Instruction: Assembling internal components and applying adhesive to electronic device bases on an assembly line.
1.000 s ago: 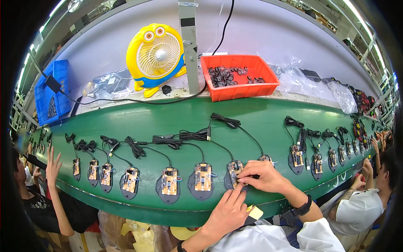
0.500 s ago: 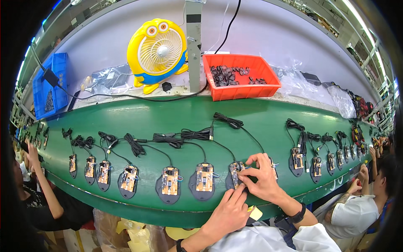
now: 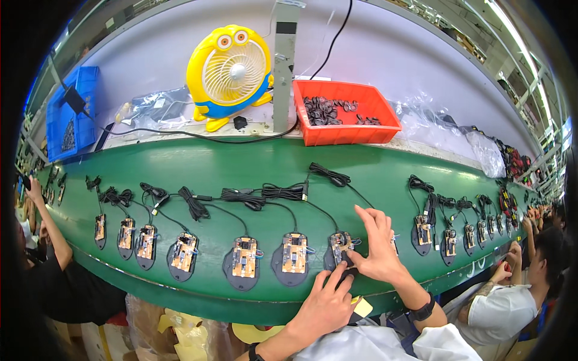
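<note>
A computer mouse base with a circuit board (image 3: pixel 339 243) lies on the green belt in front of me, its black cable running up and away from it. My left hand (image 3: pixel 324 304) reaches to the near end of this base, fingers stretched and slightly apart, fingertips touching its edge. Over its right side is my right hand (image 3: pixel 380 249). That thumb touches the board's lower right, while the index finger points up, well apart from the thumb. Partly behind my right hand sits another mouse base (image 3: pixel 394 242). To the left lies a similar mouse base (image 3: pixel 290 259).
More mouse bases (image 3: pixel 242 262) with coiled cables line the green belt (image 3: pixel 180 156) on both sides. Behind it stand a red bin (image 3: pixel 355 133) of small dark parts, a yellow fan (image 3: pixel 198 78), a post (image 3: pixel 283 78) and a blue bin (image 3: pixel 75 114). Co-workers sit left and right.
My right hand has opened, its index finger lifting away from the board and thumb. My left fingers have spread a little. The view has shifted slightly.
</note>
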Motion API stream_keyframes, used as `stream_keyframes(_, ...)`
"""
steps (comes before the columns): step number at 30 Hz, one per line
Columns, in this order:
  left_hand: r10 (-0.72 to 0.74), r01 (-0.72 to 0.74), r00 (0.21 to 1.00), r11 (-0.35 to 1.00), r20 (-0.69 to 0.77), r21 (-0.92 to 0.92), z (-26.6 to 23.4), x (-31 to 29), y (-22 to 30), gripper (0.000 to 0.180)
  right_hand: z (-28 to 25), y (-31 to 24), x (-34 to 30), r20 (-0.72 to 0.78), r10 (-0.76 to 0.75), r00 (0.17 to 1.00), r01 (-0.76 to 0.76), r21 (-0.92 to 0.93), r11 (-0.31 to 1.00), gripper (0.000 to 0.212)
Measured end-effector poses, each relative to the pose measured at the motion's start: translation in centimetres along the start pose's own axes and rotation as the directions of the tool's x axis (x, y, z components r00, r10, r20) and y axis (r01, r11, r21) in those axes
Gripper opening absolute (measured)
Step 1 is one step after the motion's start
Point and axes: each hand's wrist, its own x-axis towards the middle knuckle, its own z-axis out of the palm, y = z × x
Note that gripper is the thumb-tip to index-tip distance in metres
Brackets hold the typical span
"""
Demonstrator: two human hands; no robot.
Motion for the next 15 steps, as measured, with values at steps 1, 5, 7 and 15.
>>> stream_keyframes(1,0.012,-0.012,1.000,1.000,0.001,-0.010,0.1,0.0,0.0,0.035,0.0,0.2,-0.4,-0.034,0.009,0.999,-0.009,-0.004,1.000,0.103)
stream_keyframes(5,0.024,-0.025,1.000,1.000,-0.012,-0.008,0.3,0.5,0.2,0.035,-0.3,-0.4,-0.7,-0.050,0.019,0.999,-0.022,-0.055,0.998,0.100)
stream_keyframes(7,0.022,-0.022,1.000,1.000,0.001,0.005,0.1,0.7,-0.1,0.034,-0.1,-0.4,-0.8,0.001,-0.021,1.000,0.021,-0.057,0.998,0.098)
stream_keyframes(15,0.043,-0.057,0.994,0.988,-0.099,-0.144,-3.7,0.4,-1.4,0.034,-4.9,-1.0,2.7,0.178,-0.316,0.932,0.297,0.125,0.947,0.079)
